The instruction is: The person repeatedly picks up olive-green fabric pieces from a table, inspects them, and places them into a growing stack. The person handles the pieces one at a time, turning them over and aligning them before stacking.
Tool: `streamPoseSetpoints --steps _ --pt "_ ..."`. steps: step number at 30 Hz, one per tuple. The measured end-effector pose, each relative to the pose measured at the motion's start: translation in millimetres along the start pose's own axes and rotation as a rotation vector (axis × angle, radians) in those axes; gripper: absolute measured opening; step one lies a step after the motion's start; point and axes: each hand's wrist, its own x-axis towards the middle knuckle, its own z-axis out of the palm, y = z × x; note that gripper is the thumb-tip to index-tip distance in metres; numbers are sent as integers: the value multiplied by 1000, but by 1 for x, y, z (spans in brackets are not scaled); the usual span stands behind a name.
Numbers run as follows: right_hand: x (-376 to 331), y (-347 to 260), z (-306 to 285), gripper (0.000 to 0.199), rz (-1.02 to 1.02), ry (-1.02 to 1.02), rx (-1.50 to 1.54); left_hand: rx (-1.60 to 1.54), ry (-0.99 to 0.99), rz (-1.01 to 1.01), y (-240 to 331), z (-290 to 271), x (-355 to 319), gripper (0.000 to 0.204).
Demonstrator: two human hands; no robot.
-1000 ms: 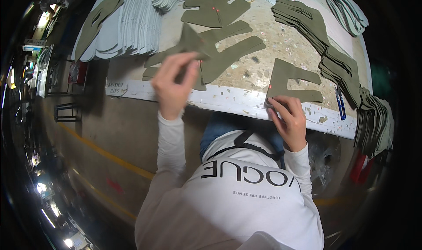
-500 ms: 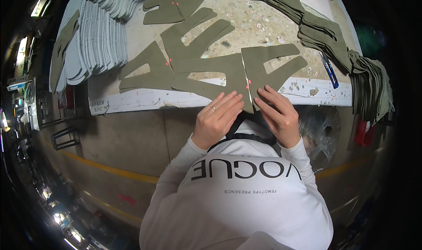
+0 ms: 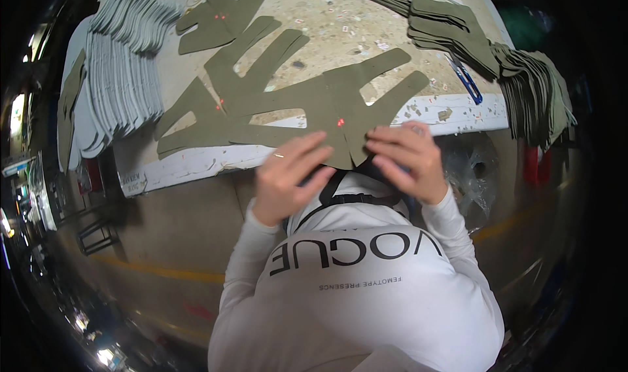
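Two flat olive cut-out pieces lie side by side near the table's front edge, a left piece [image 3: 317, 107] and a right piece [image 3: 356, 90]. Their edges meet along most of the seam, with a narrow slit at the near end. Small red marks [image 3: 340, 122] sit on both sides of that seam. My left hand [image 3: 288, 176] is at the left piece's near edge, fingers stretched and thumb apart. Beside the right piece's lower right edge is my right hand [image 3: 409, 159], fingers extended, their tips at the material. Neither hand grips anything I can see.
Another olive pair [image 3: 219, 18] lies at the back left, and more olive pieces [image 3: 245, 64] overlap nearer. A grey-blue stack [image 3: 124, 84] fills the left side. Olive stacks [image 3: 451, 28] line the right, near a blue cutter [image 3: 468, 84]. Scraps dot the table [image 3: 333, 32].
The gap between the two olive pieces has closed along most of its length. My left hand has drawn back slightly, its thumb now spread. The whole view has shifted.
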Motion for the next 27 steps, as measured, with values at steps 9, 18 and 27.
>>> streamPoseSetpoints --steps 9,18,27 --pt "89 89 -52 19 -37 211 -229 517 131 -444 -119 -119 80 38" --pt "252 83 27 33 -29 3 -231 850 150 -638 -215 -105 120 54" --pt "318 85 108 31 143 104 -383 673 502 -457 -229 -101 111 31"
